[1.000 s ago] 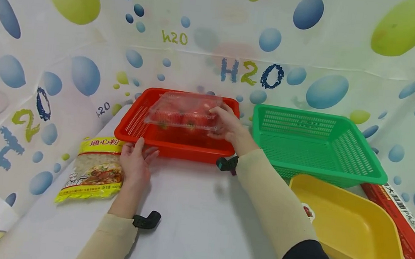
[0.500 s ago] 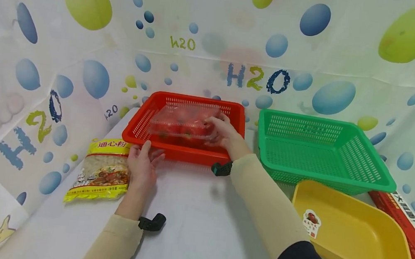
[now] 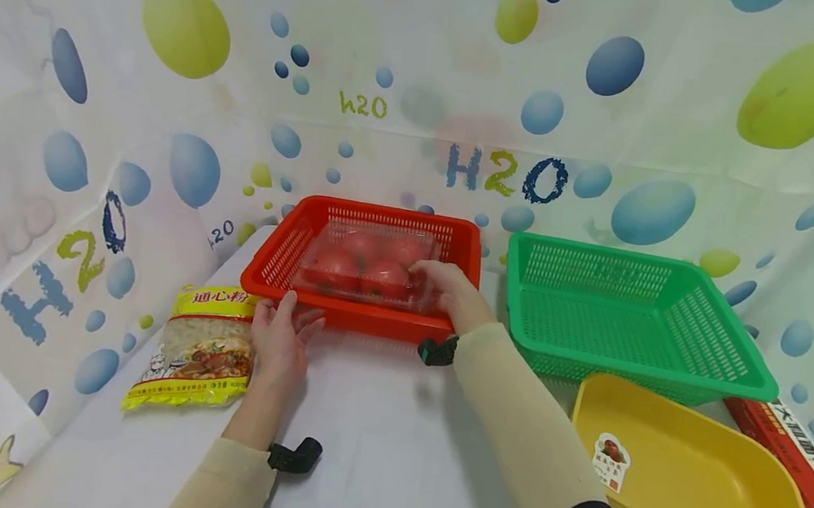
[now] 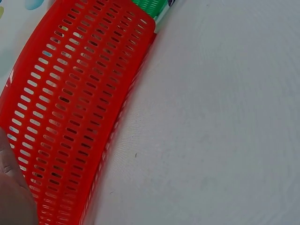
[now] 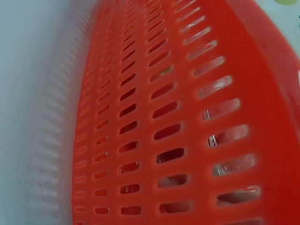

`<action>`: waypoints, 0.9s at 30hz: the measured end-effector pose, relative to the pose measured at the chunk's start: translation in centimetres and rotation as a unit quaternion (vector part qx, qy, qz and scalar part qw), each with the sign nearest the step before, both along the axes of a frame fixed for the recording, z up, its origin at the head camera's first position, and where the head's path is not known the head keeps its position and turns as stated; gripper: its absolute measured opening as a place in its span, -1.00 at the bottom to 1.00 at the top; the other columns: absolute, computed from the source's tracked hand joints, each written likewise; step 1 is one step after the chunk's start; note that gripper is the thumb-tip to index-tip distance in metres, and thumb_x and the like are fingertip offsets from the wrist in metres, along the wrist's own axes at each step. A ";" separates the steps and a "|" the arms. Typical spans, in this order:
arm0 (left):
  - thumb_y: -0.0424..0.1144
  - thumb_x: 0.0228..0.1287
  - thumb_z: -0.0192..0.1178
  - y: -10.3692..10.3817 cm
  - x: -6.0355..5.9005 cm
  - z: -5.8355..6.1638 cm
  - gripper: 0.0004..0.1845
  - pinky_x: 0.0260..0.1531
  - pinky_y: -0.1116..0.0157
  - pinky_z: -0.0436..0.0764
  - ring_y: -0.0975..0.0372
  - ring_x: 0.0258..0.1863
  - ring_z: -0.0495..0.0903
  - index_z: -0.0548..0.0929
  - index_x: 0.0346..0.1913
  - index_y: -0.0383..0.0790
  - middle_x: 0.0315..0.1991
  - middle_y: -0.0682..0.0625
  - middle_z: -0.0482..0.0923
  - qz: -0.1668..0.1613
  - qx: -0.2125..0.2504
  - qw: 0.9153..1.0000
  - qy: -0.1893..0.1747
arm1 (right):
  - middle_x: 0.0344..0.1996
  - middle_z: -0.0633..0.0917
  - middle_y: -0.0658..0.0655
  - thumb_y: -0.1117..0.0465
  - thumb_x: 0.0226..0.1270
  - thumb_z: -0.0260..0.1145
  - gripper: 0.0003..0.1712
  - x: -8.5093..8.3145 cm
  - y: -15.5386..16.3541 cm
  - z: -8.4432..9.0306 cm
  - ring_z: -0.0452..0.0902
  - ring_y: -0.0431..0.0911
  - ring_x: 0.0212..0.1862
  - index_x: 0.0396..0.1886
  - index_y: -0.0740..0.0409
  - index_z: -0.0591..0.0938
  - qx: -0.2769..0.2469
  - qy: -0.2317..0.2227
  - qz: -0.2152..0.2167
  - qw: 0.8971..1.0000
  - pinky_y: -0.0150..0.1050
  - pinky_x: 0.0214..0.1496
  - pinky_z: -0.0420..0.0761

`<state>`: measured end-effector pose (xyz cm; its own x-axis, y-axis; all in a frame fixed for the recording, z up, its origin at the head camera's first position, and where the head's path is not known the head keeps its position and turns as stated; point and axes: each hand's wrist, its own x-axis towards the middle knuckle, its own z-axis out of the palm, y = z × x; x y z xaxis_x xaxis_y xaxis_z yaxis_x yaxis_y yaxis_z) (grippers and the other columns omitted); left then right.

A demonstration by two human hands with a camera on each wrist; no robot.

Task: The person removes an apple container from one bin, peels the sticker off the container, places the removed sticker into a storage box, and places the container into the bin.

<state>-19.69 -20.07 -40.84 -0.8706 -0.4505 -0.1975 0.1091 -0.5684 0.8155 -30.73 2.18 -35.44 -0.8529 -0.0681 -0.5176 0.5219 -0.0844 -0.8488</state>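
Inside the red basket [image 3: 357,315] lies a clear plastic box of tomatoes [image 3: 365,265], holding several red ones. My right hand [image 3: 447,291] pinches the box at its right end; some of its fingers are hidden inside the basket. At the basket's front left corner, my left hand [image 3: 282,344] touches the rim with the thumb, its other fingers loosely spread against the front wall. The left wrist view shows part of the left hand [image 4: 14,187] against the slotted red wall [image 4: 79,93]. Through the slots of the basket wall [image 5: 140,112], the right wrist view shows bits of clear plastic.
A yellow-trimmed bag of pasta [image 3: 202,349] lies left of the left hand. To the right stand a green basket [image 3: 586,308] and, nearer, a yellow tray [image 3: 695,470] with a sticker. A long red pasta box [image 3: 800,455] lies along the right side.
My right hand has lowered the plastic box of tomatoes deeper into the red basket, where it now lies flatter. The left hand stays at the basket's rim. The head view has shifted slightly.
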 end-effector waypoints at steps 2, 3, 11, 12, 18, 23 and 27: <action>-0.07 0.48 0.19 0.0 0.1 -0.2 -0.46 -0.09 0.27 0.69 0.14 -0.14 0.72 0.27 0.35 -0.17 0.30 -0.08 0.45 0.001 -0.002 1.000 0.003 | 0.20 0.51 0.13 0.19 0.29 0.42 -0.44 0.2 0.0 -0.1 0.39 0.07 0.21 0.27 0.10 0.50 0.017 0.003 0.005 1.000 -0.03 0.25 0.52; -0.08 0.49 0.18 0.0 0.2 -0.2 -0.47 -0.10 0.27 0.69 0.14 -0.14 0.72 0.27 0.35 -0.17 0.30 -0.08 0.45 0.001 -0.002 1.000 0.004 | 0.19 0.52 0.12 0.18 0.31 0.41 -0.46 0.3 0.0 -0.1 0.39 0.06 0.20 0.25 0.10 0.51 0.021 0.006 0.009 1.000 -0.03 0.24 0.53; -0.10 0.50 0.18 0.1 0.1 -0.1 -0.57 -0.10 0.28 0.69 0.14 -0.17 0.73 0.32 0.26 -0.12 0.33 -0.10 0.43 0.005 -0.004 1.000 0.005 | 0.12 0.58 0.12 0.19 0.35 0.35 -0.66 0.2 0.0 0.2 0.47 0.06 0.12 0.09 0.13 0.61 0.011 0.014 0.031 0.999 -0.11 0.08 0.63; -0.10 0.49 0.18 0.1 0.0 -0.1 -0.59 -0.10 0.27 0.69 0.14 -0.16 0.73 0.33 0.25 -0.12 0.33 -0.10 0.44 0.006 -0.003 1.000 0.005 | 0.12 0.57 0.12 0.19 0.36 0.34 -0.67 0.2 0.1 0.4 0.47 0.06 0.11 0.09 0.13 0.61 0.009 0.013 0.032 0.999 -0.11 0.08 0.62; -0.11 0.50 0.18 0.1 -0.1 -0.1 -0.67 -0.10 0.27 0.69 0.13 -0.17 0.73 0.36 0.16 -0.07 0.31 -0.11 0.45 0.008 0.007 1.000 0.007 | 0.17 0.54 0.17 0.15 0.40 0.30 -0.55 0.1 0.5 1.3 0.47 0.09 0.15 0.24 0.13 0.51 0.011 0.013 0.026 1.000 -0.01 0.19 0.57; -0.11 0.50 0.17 0.1 0.0 -0.2 -0.70 -0.12 0.28 0.69 0.13 -0.17 0.73 0.37 0.15 -0.05 0.32 -0.10 0.45 0.011 0.013 1.000 0.008 | 0.19 0.55 0.16 0.10 0.43 0.30 -0.44 0.1 1.0 2.0 0.52 0.08 0.15 0.36 0.08 0.40 0.015 0.008 0.020 1.000 -0.03 0.19 0.59; -0.10 0.49 0.18 0.0 0.1 -0.3 -0.68 -0.14 0.28 0.70 0.13 -0.17 0.73 0.36 0.15 -0.05 0.33 -0.09 0.45 0.012 0.014 1.000 0.006 | 0.23 0.53 0.17 0.08 0.43 0.30 -0.43 0.3 1.4 2.7 0.50 0.10 0.18 0.36 0.07 0.39 0.010 0.023 0.020 0.999 -0.01 0.21 0.58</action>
<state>-19.60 -20.04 -41.10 -0.8624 -0.4650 -0.2003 0.1323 -0.5889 0.7973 -30.47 3.56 -32.74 -0.8724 -0.0930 -0.4799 0.4853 -0.0467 -0.8731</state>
